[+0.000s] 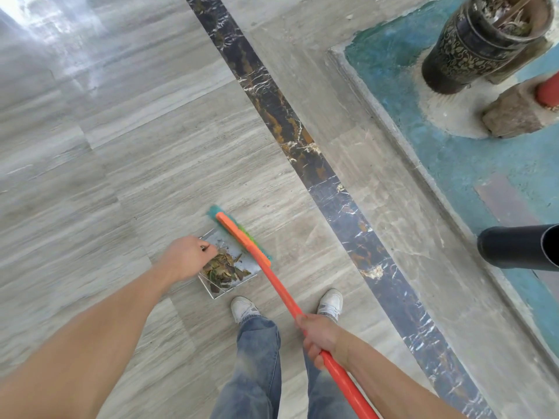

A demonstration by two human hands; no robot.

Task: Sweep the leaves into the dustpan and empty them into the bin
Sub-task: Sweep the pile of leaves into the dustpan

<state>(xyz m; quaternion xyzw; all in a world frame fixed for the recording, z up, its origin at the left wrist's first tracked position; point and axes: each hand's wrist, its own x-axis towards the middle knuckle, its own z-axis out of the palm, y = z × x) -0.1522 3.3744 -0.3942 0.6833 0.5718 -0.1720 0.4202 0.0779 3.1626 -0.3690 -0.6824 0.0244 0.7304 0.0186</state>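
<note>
A metal dustpan [246,264] lies on the grey floor just ahead of my feet, with a heap of dry brown leaves [223,269] inside it. My left hand [187,257] grips the dustpan's thin handle at its left side; the handle itself is mostly hidden by my fist. My right hand [317,338] grips the orange broom handle [281,293]. The orange broom head with green and teal bristles [242,235] rests along the dustpan's far right edge. A dark ornate bin [465,49] holding dry leaves stands at the upper right.
A dark marble strip [302,146] crosses the floor diagonally. Beyond a raised stone kerb [393,131] lies blue-painted ground with a stone block [514,113], a red post and a black pipe [520,247]. My white shoes [245,308] stand behind the dustpan.
</note>
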